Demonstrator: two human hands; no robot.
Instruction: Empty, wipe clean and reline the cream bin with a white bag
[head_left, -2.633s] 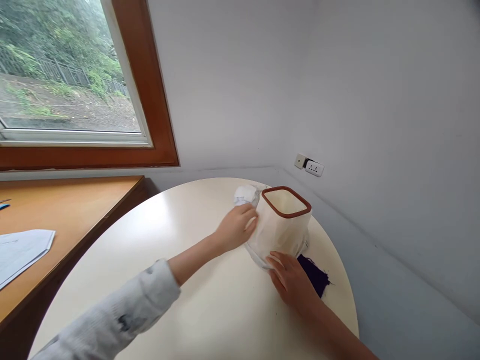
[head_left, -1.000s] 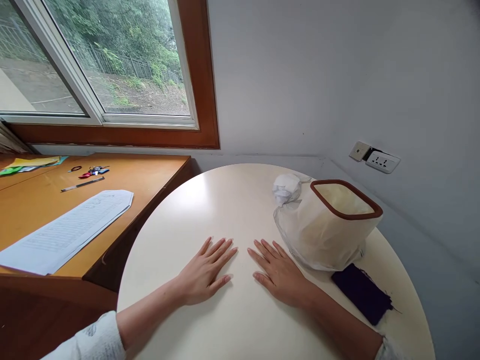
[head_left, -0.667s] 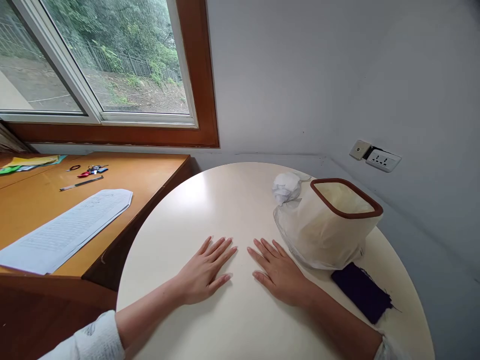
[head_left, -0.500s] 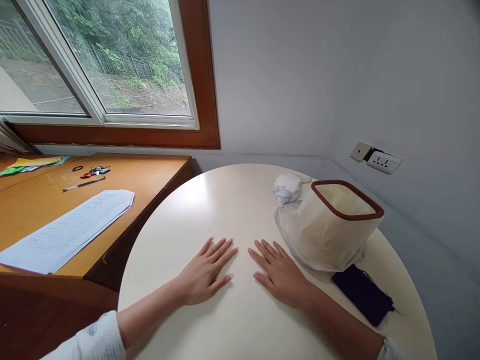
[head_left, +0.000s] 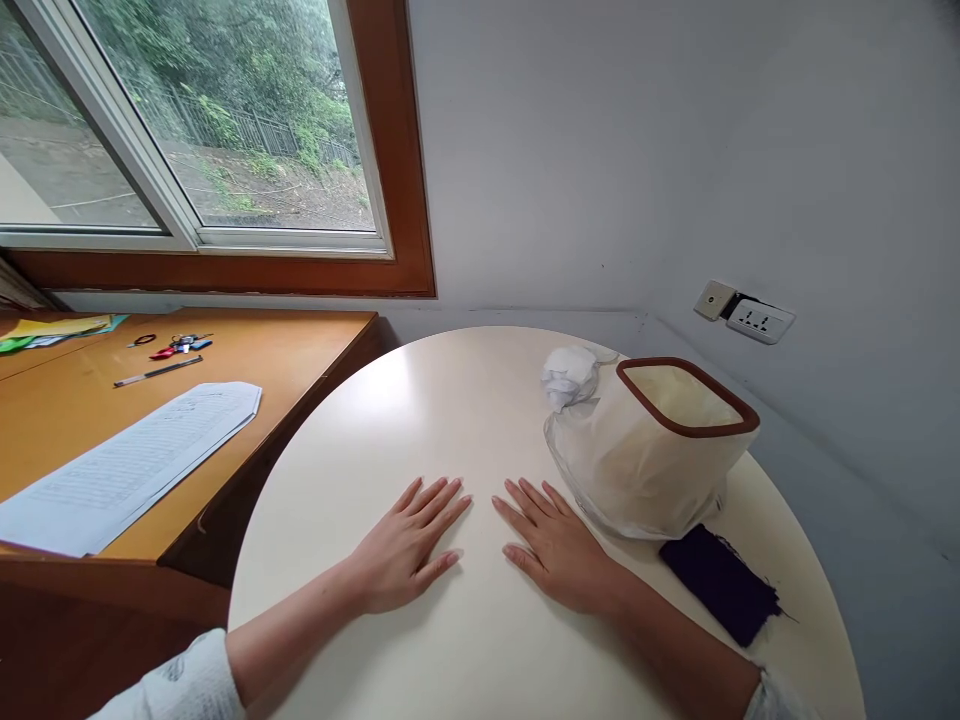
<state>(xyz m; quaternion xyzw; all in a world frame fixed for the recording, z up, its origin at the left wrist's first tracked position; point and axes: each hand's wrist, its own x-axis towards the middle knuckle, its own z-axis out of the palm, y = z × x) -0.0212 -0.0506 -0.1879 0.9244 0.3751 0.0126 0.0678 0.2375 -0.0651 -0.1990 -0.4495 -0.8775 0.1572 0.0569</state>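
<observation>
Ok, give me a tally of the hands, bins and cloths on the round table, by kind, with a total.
Left hand and right hand: 2 hands
Brown-rimmed bin: 1
Dark purple cloth: 1
Total: 4

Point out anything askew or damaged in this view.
Two things: a dark gap shows between the white wall socket and the beige plate beside it, as if they aren't fitted neatly. The dark purple cloth, in front of the brown-rimmed bin, has a ragged end with loose threads.
</observation>
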